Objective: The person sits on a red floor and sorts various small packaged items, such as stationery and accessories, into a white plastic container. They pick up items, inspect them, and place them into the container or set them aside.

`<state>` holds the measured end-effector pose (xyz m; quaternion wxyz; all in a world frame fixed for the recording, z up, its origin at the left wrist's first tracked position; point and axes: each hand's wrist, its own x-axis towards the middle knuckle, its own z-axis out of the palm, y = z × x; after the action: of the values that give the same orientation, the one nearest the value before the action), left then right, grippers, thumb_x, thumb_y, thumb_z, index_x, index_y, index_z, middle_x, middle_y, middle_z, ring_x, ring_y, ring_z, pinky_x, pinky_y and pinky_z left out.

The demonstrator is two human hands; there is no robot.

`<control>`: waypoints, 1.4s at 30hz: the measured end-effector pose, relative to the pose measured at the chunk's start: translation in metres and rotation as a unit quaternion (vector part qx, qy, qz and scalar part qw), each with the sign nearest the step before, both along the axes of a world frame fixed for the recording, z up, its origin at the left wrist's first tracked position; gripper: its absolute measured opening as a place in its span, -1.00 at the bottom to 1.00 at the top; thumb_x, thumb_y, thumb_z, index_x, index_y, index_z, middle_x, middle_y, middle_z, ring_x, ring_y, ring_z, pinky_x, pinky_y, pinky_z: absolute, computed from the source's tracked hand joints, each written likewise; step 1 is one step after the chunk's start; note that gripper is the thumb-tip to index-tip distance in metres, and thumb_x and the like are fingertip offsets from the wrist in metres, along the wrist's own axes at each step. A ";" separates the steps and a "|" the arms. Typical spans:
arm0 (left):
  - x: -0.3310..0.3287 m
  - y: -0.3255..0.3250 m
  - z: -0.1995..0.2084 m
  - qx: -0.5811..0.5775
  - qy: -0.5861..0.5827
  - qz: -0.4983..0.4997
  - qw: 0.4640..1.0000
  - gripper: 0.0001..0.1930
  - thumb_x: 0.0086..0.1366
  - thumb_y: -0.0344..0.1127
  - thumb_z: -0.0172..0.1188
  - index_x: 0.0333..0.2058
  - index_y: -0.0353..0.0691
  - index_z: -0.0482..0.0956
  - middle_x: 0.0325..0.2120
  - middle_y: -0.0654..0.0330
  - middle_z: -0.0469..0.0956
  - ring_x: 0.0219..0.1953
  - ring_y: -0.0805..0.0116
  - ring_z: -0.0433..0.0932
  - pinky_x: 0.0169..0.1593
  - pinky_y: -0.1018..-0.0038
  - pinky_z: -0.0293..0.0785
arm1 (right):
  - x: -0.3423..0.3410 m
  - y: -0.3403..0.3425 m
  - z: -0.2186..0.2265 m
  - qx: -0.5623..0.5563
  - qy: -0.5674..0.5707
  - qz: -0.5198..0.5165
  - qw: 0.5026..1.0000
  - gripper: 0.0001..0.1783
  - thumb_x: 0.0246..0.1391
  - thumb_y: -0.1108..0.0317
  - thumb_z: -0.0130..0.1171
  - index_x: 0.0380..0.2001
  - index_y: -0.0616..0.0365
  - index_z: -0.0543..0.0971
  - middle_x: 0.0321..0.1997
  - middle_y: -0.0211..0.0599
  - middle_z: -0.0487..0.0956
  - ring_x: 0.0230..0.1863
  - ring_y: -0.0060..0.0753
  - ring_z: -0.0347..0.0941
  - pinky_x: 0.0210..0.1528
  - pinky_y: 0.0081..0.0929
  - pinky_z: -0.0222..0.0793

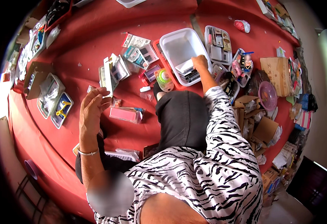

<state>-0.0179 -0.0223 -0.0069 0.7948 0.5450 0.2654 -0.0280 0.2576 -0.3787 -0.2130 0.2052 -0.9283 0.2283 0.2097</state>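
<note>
My right hand point(200, 62) reaches over the right rim of a deep white plastic bin point(175, 37), its fingers closed at the edge of a flat white box point(185, 66). Dark flat packs point(191, 75) lie in the bin beneath that box. On the left, my left hand point(92, 105) is raised with its fingers stretched out and nothing seen in them. Just beyond its fingertips stand a long white box point(108, 76) and some clear-fronted packs point(119, 69). A pink pack in clear wrap point(125, 114) lies to the right of my left hand.
A red tray point(159, 47) sits under the bin. Right of it are a white tray of packaged goods point(218, 44), a purple bowl point(268, 95) and cardboard boxes point(265, 130). Baskets point(51, 95) stand on the left. Blister packs point(135, 56) lie on the red cloth point(96, 44).
</note>
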 end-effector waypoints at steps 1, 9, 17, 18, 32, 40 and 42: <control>0.001 0.000 -0.002 0.006 0.001 -0.002 1.000 -0.72 0.22 -0.30 -0.04 -0.15 -0.34 0.41 -0.26 0.15 0.46 -0.27 0.41 0.45 -0.13 0.51 0.37 | 0.008 -0.015 -0.020 -0.012 -0.045 0.007 0.999 -0.72 -0.15 0.24 -0.01 -0.40 0.14 0.57 -0.32 -0.13 0.58 -0.21 -0.18 0.51 -0.16 -0.31 0.40; -0.006 0.024 0.003 0.052 -0.026 0.027 0.998 -0.67 0.19 -0.25 0.00 -0.12 -0.32 0.41 -0.25 0.16 0.47 -0.22 0.38 0.47 -0.11 0.52 0.35 | 0.021 0.004 -0.011 -0.118 0.048 0.479 0.868 -0.55 0.01 0.01 -0.05 -0.23 0.12 0.54 -0.18 -0.01 0.51 -0.06 -0.06 0.39 0.00 -0.29 0.24; -0.011 0.049 0.014 0.015 -0.062 0.200 0.978 -0.56 0.14 -0.36 0.04 -0.01 -0.43 0.25 -0.25 0.02 0.45 -0.20 0.24 0.50 -0.09 0.45 0.43 | 0.014 0.181 0.087 0.115 -0.041 0.603 0.788 -0.64 -0.18 0.10 0.06 -0.59 0.24 0.54 -0.60 -0.08 0.51 -0.52 -0.21 0.47 -0.43 -0.33 0.31; -0.012 0.054 0.007 -0.013 -0.093 0.207 0.974 -0.56 0.13 -0.38 0.07 -0.02 -0.42 0.26 -0.26 0.01 0.45 -0.22 0.20 0.51 -0.10 0.44 0.44 | 0.005 0.205 0.083 0.084 -0.022 0.664 0.742 -0.64 -0.23 0.11 0.08 -0.64 0.25 0.54 -0.63 -0.03 0.49 -0.54 -0.14 0.47 -0.46 -0.29 0.32; -0.037 0.074 0.022 -0.037 -0.079 0.259 0.962 -0.59 0.17 -0.44 -0.02 -0.01 -0.46 0.24 -0.30 0.12 0.39 -0.23 0.32 0.49 -0.20 0.53 0.42 | -0.301 0.274 -0.079 -0.063 0.152 0.657 0.736 0.04 -0.32 -0.11 0.31 0.12 0.33 0.09 0.04 0.06 0.35 0.05 -0.03 0.32 -0.01 -0.18 0.30; -0.039 0.073 0.023 -0.062 -0.070 0.241 0.966 -0.62 0.18 -0.45 -0.04 -0.01 -0.45 0.26 -0.24 0.10 0.32 -0.22 0.35 0.47 -0.20 0.56 0.42 | -0.294 0.263 -0.120 -0.115 0.186 0.642 0.734 -0.03 -0.32 -0.02 0.33 0.14 0.18 0.14 0.13 0.00 0.28 0.10 -0.05 0.28 0.05 -0.05 0.21; -0.041 0.075 0.026 -0.052 -0.061 0.246 0.966 -0.63 0.21 -0.45 -0.07 0.01 -0.41 0.26 -0.25 0.13 0.41 -0.21 0.33 0.48 -0.18 0.51 0.41 | -0.268 0.281 -0.084 -0.074 0.252 0.617 0.742 -0.25 -0.24 -0.02 0.23 0.02 0.16 0.34 0.06 0.01 0.37 0.09 -0.06 0.31 0.02 -0.09 0.26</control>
<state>-0.0586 0.0527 0.0189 0.8192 0.4216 0.3402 0.1883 -0.0106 -0.0972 -0.2971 -0.1035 -0.7921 -0.3357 0.4992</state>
